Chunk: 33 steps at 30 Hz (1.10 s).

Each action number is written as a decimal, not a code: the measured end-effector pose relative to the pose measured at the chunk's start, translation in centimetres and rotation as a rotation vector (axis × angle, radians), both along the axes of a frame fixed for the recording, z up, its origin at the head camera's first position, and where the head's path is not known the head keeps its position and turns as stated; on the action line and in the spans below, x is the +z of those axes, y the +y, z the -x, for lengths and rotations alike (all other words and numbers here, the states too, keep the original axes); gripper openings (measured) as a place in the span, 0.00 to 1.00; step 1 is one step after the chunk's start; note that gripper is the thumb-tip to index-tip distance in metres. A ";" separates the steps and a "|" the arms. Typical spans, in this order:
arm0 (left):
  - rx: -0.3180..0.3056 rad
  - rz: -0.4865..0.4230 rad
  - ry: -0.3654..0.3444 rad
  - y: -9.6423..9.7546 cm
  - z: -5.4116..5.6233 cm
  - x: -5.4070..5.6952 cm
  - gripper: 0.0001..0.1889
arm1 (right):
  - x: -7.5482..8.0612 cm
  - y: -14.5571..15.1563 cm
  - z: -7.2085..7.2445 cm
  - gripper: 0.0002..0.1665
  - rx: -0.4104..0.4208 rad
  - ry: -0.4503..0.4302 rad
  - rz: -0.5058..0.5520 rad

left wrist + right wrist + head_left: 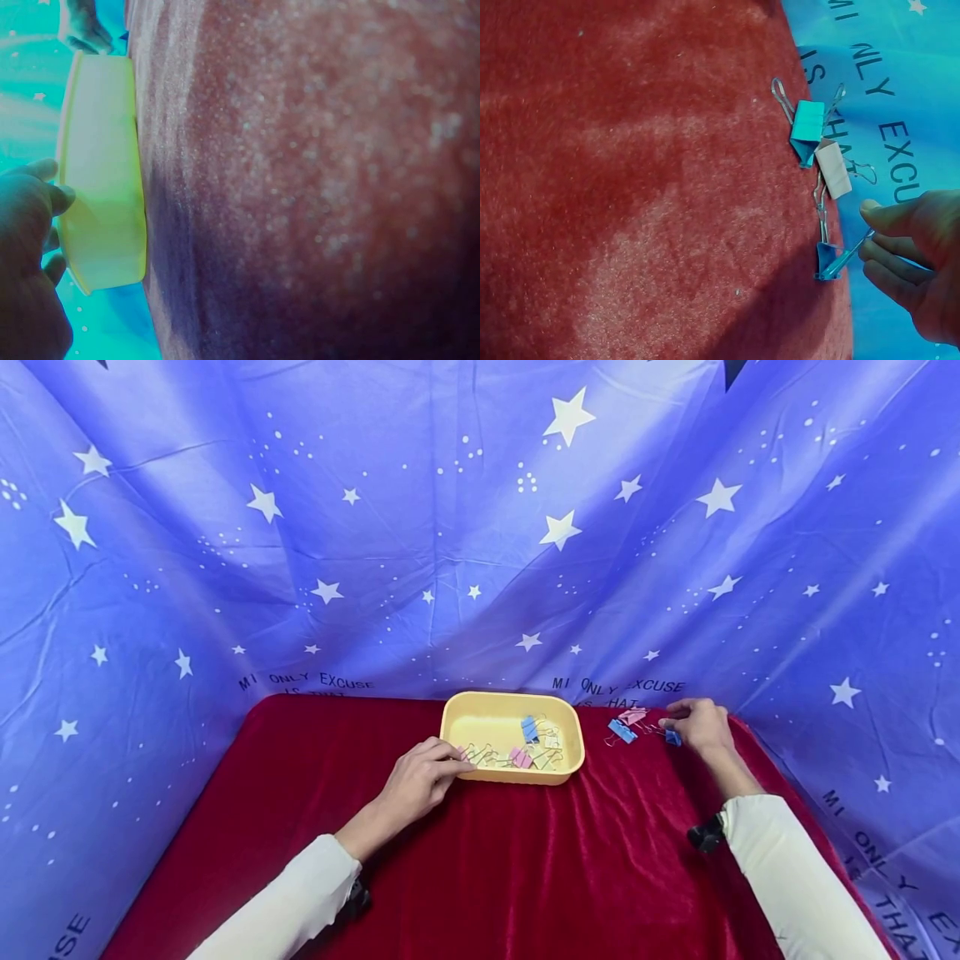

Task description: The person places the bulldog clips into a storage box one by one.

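A yellow plastic tray (510, 777) holds several binder clips: a blue one (529, 729), a pink one (521, 757) and pale ones with wire handles. My left hand (423, 777) grips the tray's rim at its near left corner; in the left wrist view, the fingers of this hand (30, 225) bend at the rim. Right of the tray, my right hand (907, 259) pinches one wire handle of a blue binder clip (827, 262) between thumb and fingers. Beside that clip lie another blue binder clip (622, 731) and a pink one (633, 716).
Dark red velvet cloth (525, 877) covers the table, wrinkled in front of the tray. A blue star-printed curtain (420, 543) hangs right behind the table's far edge and along both sides. The loose clips lie close to that far edge.
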<state>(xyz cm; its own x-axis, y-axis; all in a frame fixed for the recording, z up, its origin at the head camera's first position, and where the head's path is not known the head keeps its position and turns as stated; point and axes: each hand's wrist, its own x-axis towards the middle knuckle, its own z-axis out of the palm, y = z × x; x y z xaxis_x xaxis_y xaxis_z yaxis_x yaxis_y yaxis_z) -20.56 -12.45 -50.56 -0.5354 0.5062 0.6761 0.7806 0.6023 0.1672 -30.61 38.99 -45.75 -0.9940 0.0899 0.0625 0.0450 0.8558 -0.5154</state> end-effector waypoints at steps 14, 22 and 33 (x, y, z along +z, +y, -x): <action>0.010 0.021 -0.027 0.2 -0.1 0.1 0.18 | 0.0 0.5 0.2 0.17 0.066 -0.013 -0.096; 0.010 0.013 -0.010 0.2 0.0 0.0 0.18 | 0.5 1.8 0.6 0.13 0.105 -0.035 -0.108; 0.011 0.007 -0.009 0.2 -0.1 0.1 0.18 | 1.5 4.3 -0.1 0.12 0.177 -0.171 0.006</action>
